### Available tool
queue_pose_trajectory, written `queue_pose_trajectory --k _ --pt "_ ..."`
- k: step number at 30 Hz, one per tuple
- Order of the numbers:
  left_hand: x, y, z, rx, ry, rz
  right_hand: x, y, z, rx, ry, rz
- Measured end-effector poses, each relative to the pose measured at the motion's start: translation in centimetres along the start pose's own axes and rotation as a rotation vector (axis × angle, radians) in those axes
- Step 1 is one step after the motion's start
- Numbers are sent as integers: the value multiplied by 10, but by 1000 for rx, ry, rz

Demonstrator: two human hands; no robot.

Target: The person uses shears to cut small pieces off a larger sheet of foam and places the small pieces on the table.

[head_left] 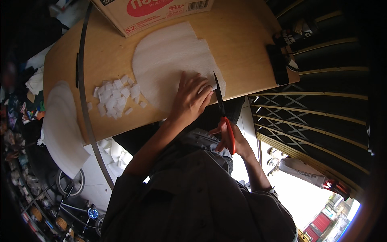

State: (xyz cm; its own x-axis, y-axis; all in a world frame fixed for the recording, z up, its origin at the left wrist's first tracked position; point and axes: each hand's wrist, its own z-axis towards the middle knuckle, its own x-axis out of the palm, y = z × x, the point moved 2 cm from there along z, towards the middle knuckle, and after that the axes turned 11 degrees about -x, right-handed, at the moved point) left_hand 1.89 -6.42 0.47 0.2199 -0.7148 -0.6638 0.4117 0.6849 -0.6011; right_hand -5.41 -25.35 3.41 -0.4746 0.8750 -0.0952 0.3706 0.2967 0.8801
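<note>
A white foam sheet (173,56) with one rounded side and a stepped edge lies on the wooden table. My left hand (190,99) rests on its near right part, its thumb and fingers closed on a small raised white edge (211,83). In my right hand (236,139) are scissors (229,135) with red handles and dark blades. The blades point away from me, beside that raised edge and my left fingertips. How far apart they stand is hard to see. Left of the sheet sits a loose pile of small white foam pieces (115,97).
A cardboard box (153,16) stands at the table's far side. A long dark strap (83,80) crosses the left side, near a curved white sheet (62,125) hanging at the table's edge. A black phone-like object (277,64) lies at right, by a folding metal gate (310,97).
</note>
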Motion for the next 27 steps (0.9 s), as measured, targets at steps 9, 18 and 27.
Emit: queue_pose_trajectory --k 9,18,27 --pt "1 3 -2 -3 -4 -17 -1 2 17 83 -78 -117" --pt "-1 4 -2 -35 5 -30 5 3 19 -5 -155 -255" --pt "-2 4 1 -106 -34 -74 3 -10 22 -79 -169 -288"
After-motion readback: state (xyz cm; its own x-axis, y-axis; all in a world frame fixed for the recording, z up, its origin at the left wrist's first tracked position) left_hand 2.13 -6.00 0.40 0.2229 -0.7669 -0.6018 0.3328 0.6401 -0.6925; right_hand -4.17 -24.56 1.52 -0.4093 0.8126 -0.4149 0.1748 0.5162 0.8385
